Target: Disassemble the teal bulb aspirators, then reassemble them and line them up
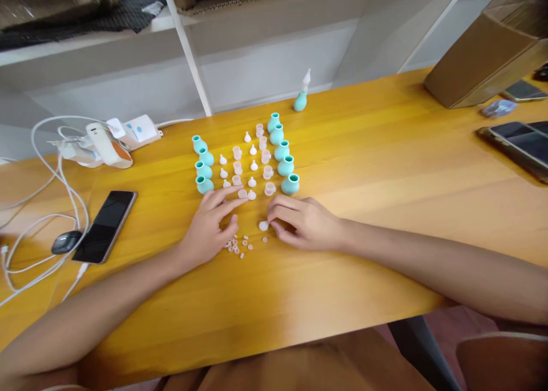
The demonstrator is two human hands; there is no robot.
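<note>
My right hand [295, 222] pinches a small white nozzle tip [262, 226] between thumb and fingertips, low over the table. My left hand [209, 222] is spread, its fingertips at the front of the rows, beside a clear plastic cup [242, 194] and another white nozzle tip [252, 195]. It partly hides the pieces there. Below its thumb lie several tiny ring-like pieces [236, 250] in a loose pile. Turquoise bulbs [290, 184] stand in a column on the right, and more turquoise bulbs [204, 185] on the left. Between them run columns of white tips and clear cups [268, 172].
One assembled turquoise bulb with a white tip [301, 101] stands at the back edge. On the left lie a phone [105, 226], cables, a black mouse-like object [66, 242] and white chargers [139, 131]. A cardboard box [475, 65] and a dark tablet-like device [520, 145] sit right.
</note>
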